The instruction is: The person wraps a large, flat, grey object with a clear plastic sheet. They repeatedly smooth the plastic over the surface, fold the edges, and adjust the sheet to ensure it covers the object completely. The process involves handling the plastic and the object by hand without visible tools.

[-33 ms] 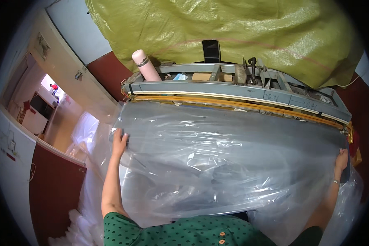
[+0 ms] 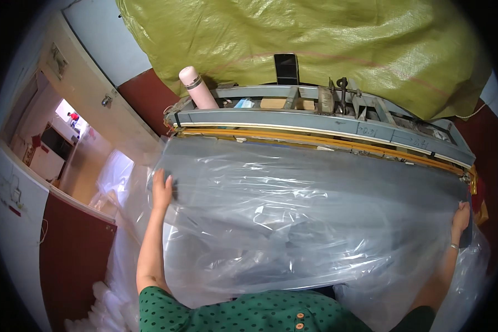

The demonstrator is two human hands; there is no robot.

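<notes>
A wide sheet of clear plastic film (image 2: 293,221) spreads over the dark work surface and hangs down in front of me. On its left edge rests my left hand (image 2: 162,188), fingers stretched out and thumb apart. My right hand (image 2: 460,216) is closed at the film's right edge, pinching it, though its fingertips are partly hidden. Beyond the film runs a grey metal frame machine (image 2: 315,119) with orange bars (image 2: 315,142) along its near side.
A pink bottle (image 2: 198,88) and a black phone (image 2: 286,69) are at the back of the machine. Behind hangs a large yellow-green woven sheet (image 2: 315,33). At the left is an open door (image 2: 94,83); a person in red (image 2: 73,117) is far beyond it. Loose film (image 2: 116,293) piles on the lower left.
My left hand has shifted very slightly away from me along the film edge, its fingers straighter. My right hand and the film look nearly unchanged.
</notes>
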